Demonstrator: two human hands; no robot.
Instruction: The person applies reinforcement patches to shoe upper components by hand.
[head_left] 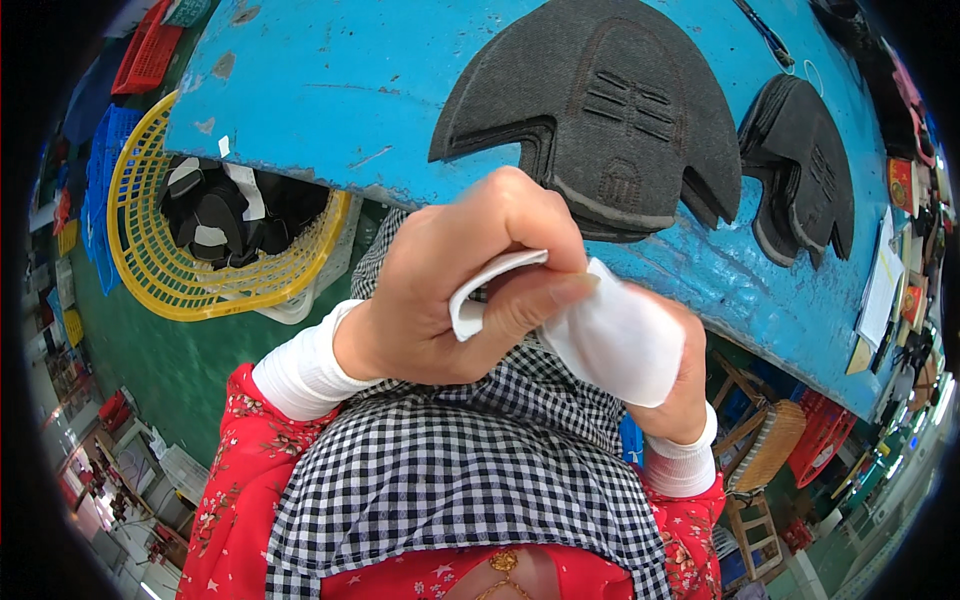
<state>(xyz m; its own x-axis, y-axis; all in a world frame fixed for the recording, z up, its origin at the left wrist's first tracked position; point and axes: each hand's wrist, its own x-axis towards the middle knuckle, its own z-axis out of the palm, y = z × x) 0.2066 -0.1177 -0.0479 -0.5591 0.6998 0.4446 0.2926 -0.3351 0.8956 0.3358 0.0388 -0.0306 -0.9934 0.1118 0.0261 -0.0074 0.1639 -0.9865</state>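
Both hands are raised in front of my checked apron, close to the table's near edge. My left hand point(480, 270) is closed, its thumb pinching a thin white sheet-like piece point(622, 335). A curled white part shows inside the left fist; I cannot tell whether it belongs to the same piece. My right hand point(682, 385) grips the white piece from behind, most of its fingers hidden by it. Just beyond my hands, a stack of dark grey curved fabric shoe-upper pieces point(650, 110) lies on the blue table point(330, 90).
A second dark stack point(810, 170) lies to the right. Left of the table stands a yellow basket point(135, 250) holding black and white pieces. A wooden chair point(765, 450) and a red crate point(822, 440) are at lower right. Papers point(880, 285) lie along the table's right side.
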